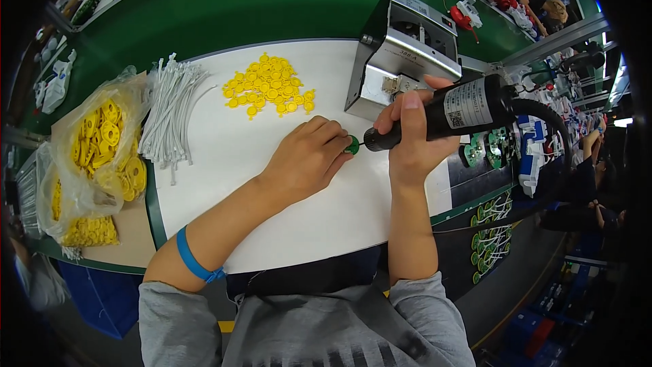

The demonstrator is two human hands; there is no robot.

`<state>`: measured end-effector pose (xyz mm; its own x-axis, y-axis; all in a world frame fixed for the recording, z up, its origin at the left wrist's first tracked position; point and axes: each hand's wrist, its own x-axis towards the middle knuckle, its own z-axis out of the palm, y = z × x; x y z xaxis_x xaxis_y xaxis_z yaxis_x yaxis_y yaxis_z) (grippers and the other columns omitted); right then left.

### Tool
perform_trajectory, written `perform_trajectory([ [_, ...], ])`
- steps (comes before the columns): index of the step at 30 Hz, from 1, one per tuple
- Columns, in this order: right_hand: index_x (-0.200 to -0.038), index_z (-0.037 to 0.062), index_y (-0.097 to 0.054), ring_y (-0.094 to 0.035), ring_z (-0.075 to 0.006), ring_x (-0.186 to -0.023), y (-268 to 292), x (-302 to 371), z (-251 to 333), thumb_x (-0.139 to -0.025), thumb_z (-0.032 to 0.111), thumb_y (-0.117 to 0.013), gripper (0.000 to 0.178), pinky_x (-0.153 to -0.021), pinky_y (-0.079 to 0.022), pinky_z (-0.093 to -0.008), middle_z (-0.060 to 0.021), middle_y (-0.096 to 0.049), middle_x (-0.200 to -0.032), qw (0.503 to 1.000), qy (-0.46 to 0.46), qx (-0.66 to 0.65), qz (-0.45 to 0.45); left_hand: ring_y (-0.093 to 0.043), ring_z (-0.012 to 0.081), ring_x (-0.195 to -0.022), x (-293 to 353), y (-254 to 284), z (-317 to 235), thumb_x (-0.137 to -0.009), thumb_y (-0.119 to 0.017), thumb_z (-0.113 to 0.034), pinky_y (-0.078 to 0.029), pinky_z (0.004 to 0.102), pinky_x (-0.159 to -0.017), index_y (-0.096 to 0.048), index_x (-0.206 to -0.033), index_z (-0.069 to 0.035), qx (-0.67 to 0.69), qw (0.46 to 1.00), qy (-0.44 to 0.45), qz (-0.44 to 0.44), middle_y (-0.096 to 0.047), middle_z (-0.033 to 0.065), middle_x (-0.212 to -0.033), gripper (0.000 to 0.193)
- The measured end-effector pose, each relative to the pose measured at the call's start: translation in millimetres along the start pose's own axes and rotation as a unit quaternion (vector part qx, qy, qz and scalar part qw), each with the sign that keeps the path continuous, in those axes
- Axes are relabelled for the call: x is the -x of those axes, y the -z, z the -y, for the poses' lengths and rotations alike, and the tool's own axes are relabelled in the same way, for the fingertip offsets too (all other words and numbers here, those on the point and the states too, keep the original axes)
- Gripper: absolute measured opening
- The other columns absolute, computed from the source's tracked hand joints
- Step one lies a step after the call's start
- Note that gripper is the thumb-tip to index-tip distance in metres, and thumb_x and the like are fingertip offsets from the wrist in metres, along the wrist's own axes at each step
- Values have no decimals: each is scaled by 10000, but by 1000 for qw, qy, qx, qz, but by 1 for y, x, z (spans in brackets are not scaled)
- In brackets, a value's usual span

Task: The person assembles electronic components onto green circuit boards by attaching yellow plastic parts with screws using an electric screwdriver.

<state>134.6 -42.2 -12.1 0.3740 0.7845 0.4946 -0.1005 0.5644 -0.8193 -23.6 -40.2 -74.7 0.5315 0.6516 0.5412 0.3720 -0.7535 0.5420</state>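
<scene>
My right hand (415, 139) is wrapped round a black electric screwdriver (445, 112), held nearly level with its bit toward the left. The bit's tip meets a small round green circuit board (352, 145). Pinched in the fingertips of my left hand (309, 156), that board is partly covered by the fingers. Both hands are over the white work sheet (272, 238). Just behind the screwdriver's nose stands a metal screw feeder (407, 47). A pile of small yellow plastic discs (268, 85) lies beyond my left hand.
A bundle of white cables (170, 112) lies left of the sheet, beside a clear bag of yellow parts (102, 143). The screwdriver's black cord (553, 119) loops down at right. More green boards (489, 148) lie right of the sheet; several wired ones (490, 234) sit lower down.
</scene>
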Motion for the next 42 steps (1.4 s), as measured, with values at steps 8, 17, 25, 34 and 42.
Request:
perform_trajectory([
  [8, -1098, 9, -488, -560, -166, -516, -1, 2, 0, -923, 46, -661, 249, -494, -481, -306, -82, -576, -746, 998, -26, 30, 54, -615, 275, -926, -1, 2, -2, -803, -774, -92, -534, 370, -803, -724, -987, -13, 1, 1000, 2, 0, -649, 96, -992, 206],
  [17, -1062, 16, -516, -572, -147, -531, -9, -1, -5, -877, -38, -654, 237, -509, -482, -281, -79, -598, -758, 996, -40, 24, 82, -574, 270, -862, -4, 6, -2, -809, -758, -88, -517, 357, -784, -711, -952, -4, -8, 1000, -9, -4, -632, 84, -951, 173],
  [25, -1106, -4, -549, -565, -112, -509, 2, -52, 47, -910, 39, -693, 247, -511, -479, -278, -38, -594, -666, 991, -2, -104, 86, -607, 271, -893, -12, 9, -12, -797, -789, -95, -528, 365, -785, -734, -1009, -22, 26, 999, -8, 20, -660, 83, -999, 231],
  [34, -1146, -25, -570, -586, -99, -537, -9, -82, 52, -916, 73, -724, 294, -509, -441, -235, -47, -643, -720, 978, 123, 166, -23, -616, 270, -913, -17, 7, -18, -797, -799, -95, -530, 362, -809, -743, -1003, -22, 26, 999, -5, 21, -670, 86, -1006, 226],
  [42, -1096, -16, -572, -583, -115, -530, -10, -87, 52, -909, 106, -742, 281, -506, -443, -249, -49, -622, -688, 987, 63, 145, 3, -619, 271, -922, -17, 9, -15, -790, -806, -94, -528, 364, -818, -742, -998, -21, 37, 999, 6, 24, -673, 86, -1004, 229],
])
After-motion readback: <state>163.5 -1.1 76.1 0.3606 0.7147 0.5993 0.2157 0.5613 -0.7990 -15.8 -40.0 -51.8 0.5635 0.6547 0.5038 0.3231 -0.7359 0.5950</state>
